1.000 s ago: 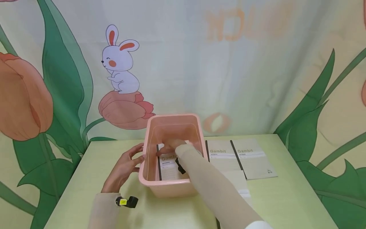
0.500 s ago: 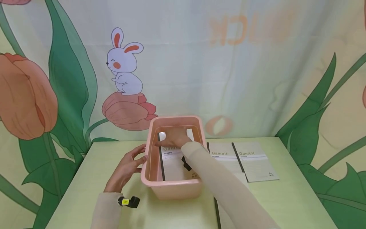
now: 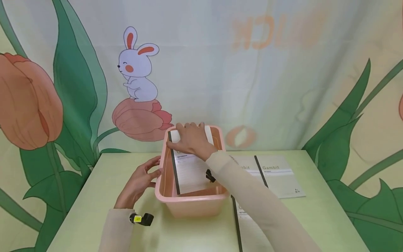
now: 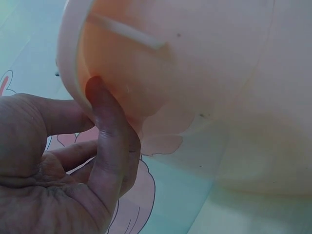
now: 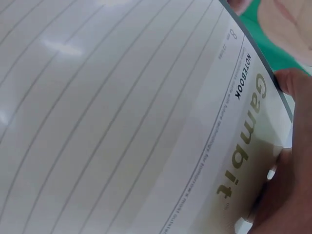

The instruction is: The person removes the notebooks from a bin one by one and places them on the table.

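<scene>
A pink plastic basin [image 3: 193, 200] stands on the table. My left hand [image 3: 138, 183] holds its left rim; in the left wrist view the thumb [image 4: 109, 126] presses the basin wall [image 4: 234, 87]. With my right hand [image 3: 192, 138] I grip the top edge of a white Gambit notebook [image 3: 192, 175], fingers over its far edge and thumb at the dark spine. The notebook is tilted, its top end raised to the basin's far rim and its lower end inside the basin. Its lined cover [image 5: 122, 112] fills most of the right wrist view.
Right of the basin lie more Gambit notebooks: one at the far right [image 3: 280, 178], one beside it partly behind my sleeve, and one nearer [image 3: 250, 227] under my right forearm. A printed curtain [image 3: 201, 70] hangs behind the table [image 3: 82, 210].
My right hand has come up from deep inside the basin, raising the notebook with it. More of the nearer notebook on the table shows. The left hand stays at the rim.
</scene>
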`<move>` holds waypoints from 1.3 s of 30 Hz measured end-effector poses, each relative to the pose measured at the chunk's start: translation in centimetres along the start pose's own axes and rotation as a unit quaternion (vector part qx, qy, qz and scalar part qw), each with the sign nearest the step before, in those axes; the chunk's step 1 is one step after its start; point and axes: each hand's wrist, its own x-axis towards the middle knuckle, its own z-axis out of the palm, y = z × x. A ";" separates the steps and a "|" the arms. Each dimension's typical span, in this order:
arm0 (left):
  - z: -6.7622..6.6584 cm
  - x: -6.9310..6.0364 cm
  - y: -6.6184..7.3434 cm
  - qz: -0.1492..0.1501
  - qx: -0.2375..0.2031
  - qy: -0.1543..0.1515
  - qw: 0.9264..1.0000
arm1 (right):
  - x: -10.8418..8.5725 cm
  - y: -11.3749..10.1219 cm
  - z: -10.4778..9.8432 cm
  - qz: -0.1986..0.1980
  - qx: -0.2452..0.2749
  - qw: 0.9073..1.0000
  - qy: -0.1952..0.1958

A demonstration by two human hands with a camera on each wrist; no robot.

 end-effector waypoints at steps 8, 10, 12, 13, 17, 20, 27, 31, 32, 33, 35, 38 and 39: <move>0.4 -0.1 0.1 -0.017 0.003 0.002 1.000 | -1.6 -0.3 -3.8 -0.027 -0.013 0.997 0.075; 0.5 -0.1 0.1 -0.017 0.003 0.002 1.000 | -2.4 -0.4 -5.0 -0.030 -0.008 0.995 0.093; 0.5 -0.2 0.1 -0.016 0.001 0.002 1.000 | -3.1 -0.3 -6.3 -0.035 -0.005 0.993 0.116; 0.5 -0.2 0.1 -0.015 0.000 0.003 1.000 | -3.5 -0.3 -6.9 -0.039 -0.002 0.991 0.130; 0.7 -0.2 0.0 -0.013 -0.006 0.002 1.000 | -5.1 0.5 -8.9 -0.061 0.009 0.978 0.197; 0.8 -0.3 -0.2 -0.016 -0.009 0.001 1.000 | -6.5 1.3 -10.2 -0.076 0.025 0.967 0.243; 0.9 -0.2 -0.3 -0.005 -0.013 -0.007 1.000 | -10.5 4.8 -12.7 -0.083 0.065 0.943 0.316; 0.8 -0.2 -0.2 0.006 -0.014 -0.015 1.000 | -13.0 7.7 -13.2 -0.065 0.069 0.940 0.328; 0.8 -0.2 -0.1 0.007 -0.014 -0.016 1.000 | -13.6 8.5 -13.2 -0.060 0.067 0.941 0.327; 0.7 -0.3 -0.1 0.007 -0.013 -0.016 1.000 | -14.1 9.4 -13.1 -0.054 0.064 0.942 0.325; 0.6 -0.3 0.0 0.007 -0.012 -0.014 1.000 | -15.0 11.1 -12.9 -0.042 0.054 0.947 0.314; 0.5 -0.2 0.0 0.002 -0.015 -0.008 1.000 | -16.0 13.8 -12.4 -0.028 0.036 0.955 0.294; 0.4 -0.2 -0.1 0.002 -0.016 -0.006 1.000 | -16.3 14.7 -12.1 -0.023 0.028 0.958 0.284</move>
